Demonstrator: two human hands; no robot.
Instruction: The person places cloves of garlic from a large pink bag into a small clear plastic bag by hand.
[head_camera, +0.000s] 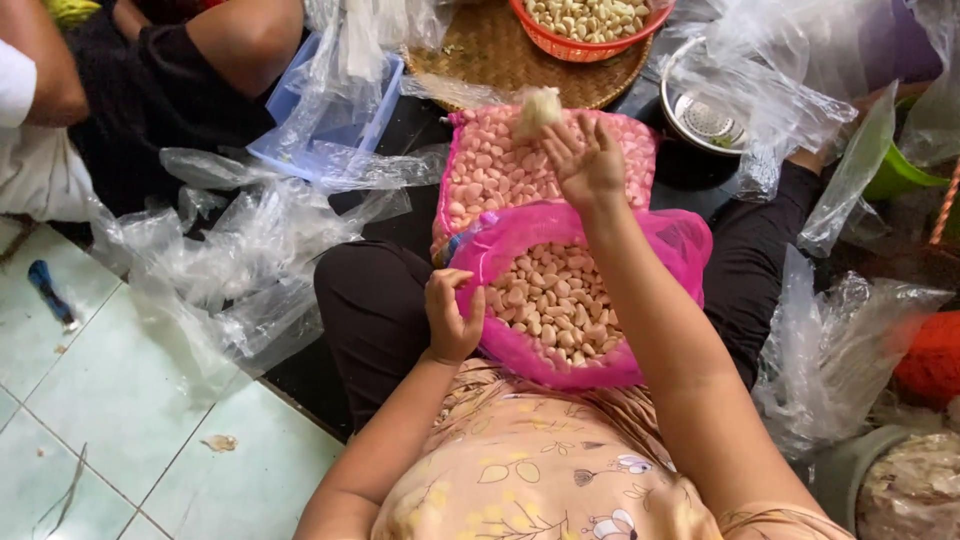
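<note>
The left hand (452, 318) pinches the rim of a pink mesh bag (640, 240) of peeled garlic cloves (550, 305) resting on the lap. Beyond it, the right hand (583, 160) is spread open, a pale clump (537, 108) at its fingertips. Crumpled clear plastic bags (240, 260) lie left of the grip on the pale green tiled floor (110, 400).

The person wears a peach top (printed with leaves and small flowers), black trousers, arms bare.
</note>
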